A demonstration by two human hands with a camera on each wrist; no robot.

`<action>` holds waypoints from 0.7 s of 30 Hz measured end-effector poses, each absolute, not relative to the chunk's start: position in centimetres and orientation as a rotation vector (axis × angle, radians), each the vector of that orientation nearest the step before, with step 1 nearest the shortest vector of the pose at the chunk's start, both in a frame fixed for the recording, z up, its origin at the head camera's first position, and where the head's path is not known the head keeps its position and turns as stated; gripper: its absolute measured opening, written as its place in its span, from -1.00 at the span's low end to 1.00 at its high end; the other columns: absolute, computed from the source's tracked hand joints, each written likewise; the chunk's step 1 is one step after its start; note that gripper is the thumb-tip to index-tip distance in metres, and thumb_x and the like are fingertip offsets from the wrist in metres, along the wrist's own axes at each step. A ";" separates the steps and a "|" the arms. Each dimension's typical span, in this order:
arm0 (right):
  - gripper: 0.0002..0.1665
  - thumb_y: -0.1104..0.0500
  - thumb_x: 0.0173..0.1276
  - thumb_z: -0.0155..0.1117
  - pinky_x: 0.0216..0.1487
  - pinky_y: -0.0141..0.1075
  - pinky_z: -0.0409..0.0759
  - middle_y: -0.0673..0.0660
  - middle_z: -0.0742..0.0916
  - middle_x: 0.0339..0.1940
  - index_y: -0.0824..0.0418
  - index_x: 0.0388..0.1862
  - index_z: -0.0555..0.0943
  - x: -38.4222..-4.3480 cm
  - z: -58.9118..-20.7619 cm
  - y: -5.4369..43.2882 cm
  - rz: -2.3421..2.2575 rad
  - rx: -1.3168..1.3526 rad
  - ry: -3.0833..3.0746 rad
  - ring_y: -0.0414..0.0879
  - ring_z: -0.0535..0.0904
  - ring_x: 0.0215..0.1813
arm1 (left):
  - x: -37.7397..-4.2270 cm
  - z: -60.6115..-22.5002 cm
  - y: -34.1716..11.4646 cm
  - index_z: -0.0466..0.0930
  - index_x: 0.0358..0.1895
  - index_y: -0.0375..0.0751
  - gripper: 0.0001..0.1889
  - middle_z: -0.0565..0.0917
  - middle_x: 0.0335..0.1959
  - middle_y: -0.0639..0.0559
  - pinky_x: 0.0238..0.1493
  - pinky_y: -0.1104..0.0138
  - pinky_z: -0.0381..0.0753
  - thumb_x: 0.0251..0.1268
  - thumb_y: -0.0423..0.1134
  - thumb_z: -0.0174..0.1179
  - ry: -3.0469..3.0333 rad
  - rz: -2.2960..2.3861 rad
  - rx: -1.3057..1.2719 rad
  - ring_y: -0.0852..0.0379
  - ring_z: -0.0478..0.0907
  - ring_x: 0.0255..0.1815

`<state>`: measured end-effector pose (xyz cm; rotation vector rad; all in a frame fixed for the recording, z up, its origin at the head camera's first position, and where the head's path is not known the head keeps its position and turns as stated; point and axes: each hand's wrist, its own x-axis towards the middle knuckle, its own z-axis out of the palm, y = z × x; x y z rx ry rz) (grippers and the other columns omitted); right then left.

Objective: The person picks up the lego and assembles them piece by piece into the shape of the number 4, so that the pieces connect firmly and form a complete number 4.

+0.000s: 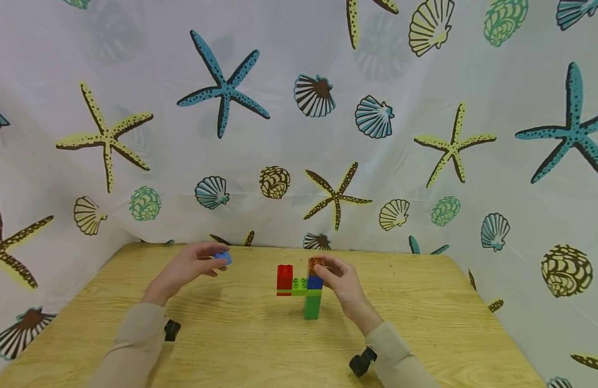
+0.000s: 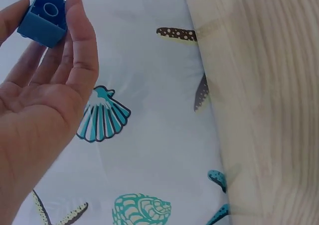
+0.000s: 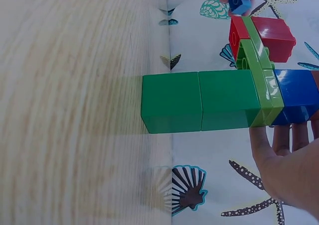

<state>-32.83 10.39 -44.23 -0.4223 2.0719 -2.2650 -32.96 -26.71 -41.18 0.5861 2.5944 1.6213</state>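
Note:
In the head view my left hand pinches a light blue toy brick above the table, left of a brick tower. Its hollow underside faces the left wrist camera, where the blue brick sits between thumb and fingers. My right hand grips the brown brick at the tower's top, thumb on the near side. Below it come a dark blue brick, a long lime-green piece and two stacked green bricks standing on the table. A red brick rises from the lime piece's left end.
The wooden table ends at a white sheet printed with starfish and shells. Another red part shows under the lime piece's end in the right wrist view. Black wrist cameras are strapped at both sleeves.

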 end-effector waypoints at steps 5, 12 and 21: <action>-0.58 0.13 0.40 0.28 0.04 -0.28 0.60 -0.02 0.70 -0.03 0.22 0.20 0.58 -33.0 -44.3 10.5 -2.259 -0.422 2.068 -0.16 0.63 0.01 | -32.7 -40.9 -25.6 0.44 0.28 -0.32 -0.47 0.67 0.02 -0.23 -0.03 0.23 0.68 0.37 -0.09 0.23 2.570 1.655 0.591 -0.10 0.67 -0.01; -0.57 0.13 0.40 0.28 0.05 -0.29 0.59 -0.01 0.70 -0.03 0.24 0.21 0.57 -33.1 -44.5 10.5 -2.256 -0.436 2.071 -0.16 0.63 0.01 | -32.2 -41.0 -23.8 0.49 0.27 -0.23 -0.50 0.65 0.05 -0.20 0.06 0.24 0.65 0.33 -0.09 0.27 2.593 1.654 0.654 -0.02 0.66 0.02; -0.55 0.12 0.40 0.29 0.06 -0.28 0.59 -0.01 0.70 -0.02 0.24 0.22 0.56 -33.1 -44.5 10.5 -2.255 -0.444 2.078 -0.17 0.63 0.01 | -31.7 -41.8 -20.4 0.46 0.31 -0.09 -0.51 0.60 0.13 -0.22 -0.03 0.30 0.67 0.34 -0.16 0.27 2.735 1.751 0.713 -0.12 0.64 0.03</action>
